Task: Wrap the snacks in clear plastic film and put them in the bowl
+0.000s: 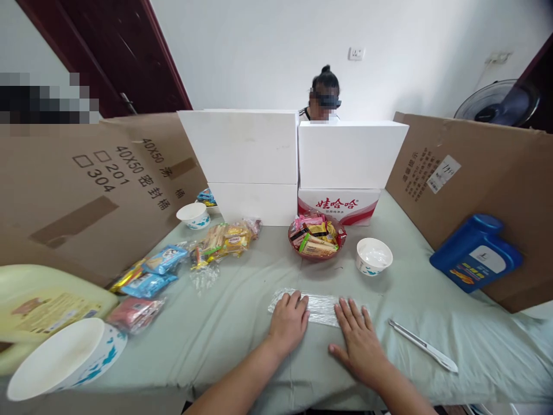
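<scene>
Tablecloth (pixel 224 328): both hands flat on clear wrapper (pixel 322 308)

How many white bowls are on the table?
3: one white bowl back left by the cardboard, one right of the red snack bowl, one near left. Others may be hidden.

Left hand (pixel 288 321) flat, palm down, right hand (pixel 358 337) likewise, fingers spread

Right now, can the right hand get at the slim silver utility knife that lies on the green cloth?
Probably yes. The right hand lies flat on the clear plastic packet, and the slim silver utility knife lies just to its right on the pale green cloth, with nothing between them.
</scene>
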Action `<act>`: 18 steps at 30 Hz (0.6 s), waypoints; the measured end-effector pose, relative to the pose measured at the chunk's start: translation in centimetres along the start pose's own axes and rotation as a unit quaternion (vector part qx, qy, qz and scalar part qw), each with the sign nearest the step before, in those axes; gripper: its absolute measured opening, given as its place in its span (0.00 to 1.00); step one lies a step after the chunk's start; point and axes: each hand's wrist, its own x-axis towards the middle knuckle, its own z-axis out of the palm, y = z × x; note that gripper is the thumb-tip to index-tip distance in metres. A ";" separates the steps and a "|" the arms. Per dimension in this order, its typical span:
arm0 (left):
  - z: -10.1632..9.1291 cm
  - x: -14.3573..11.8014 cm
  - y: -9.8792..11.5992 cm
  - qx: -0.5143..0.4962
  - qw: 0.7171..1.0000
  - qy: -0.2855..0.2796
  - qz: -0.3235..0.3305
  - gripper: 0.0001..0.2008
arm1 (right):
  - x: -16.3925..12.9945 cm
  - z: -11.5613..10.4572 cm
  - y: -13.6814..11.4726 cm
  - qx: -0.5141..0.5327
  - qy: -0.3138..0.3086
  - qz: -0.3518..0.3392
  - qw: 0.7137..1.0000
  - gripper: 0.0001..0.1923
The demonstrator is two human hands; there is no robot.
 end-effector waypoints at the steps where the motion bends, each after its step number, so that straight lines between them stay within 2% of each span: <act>1: -0.2 -0.1 -0.1 0.003 1.000 -0.006 0.002 0.16 | -1.1 0.3 0.3 -0.011 0.024 -0.002 1.000 0.43; 5: -0.5 0.0 0.3 0.001 0.999 -0.033 0.023 0.19 | -6.0 1.4 0.5 -0.046 0.111 -0.056 0.991 0.43; 9: -0.1 0.5 1.8 -0.039 0.995 -0.065 0.064 0.20 | -8.9 1.2 0.3 -0.055 0.130 -0.094 0.986 0.28; 13: 0.6 0.7 2.6 -0.069 0.987 -0.097 0.105 0.29 | -9.4 -0.2 1.2 -0.053 0.149 -0.107 0.982 0.17; 16: 0.7 0.4 2.3 -0.086 0.976 -0.120 0.161 0.31 | -9.0 -1.6 1.6 -0.055 0.181 -0.188 0.964 0.09; 18: 0.4 0.1 1.9 -0.097 0.964 -0.137 0.206 0.32 | -8.7 -2.9 1.2 -0.026 0.166 -0.247 0.954 0.07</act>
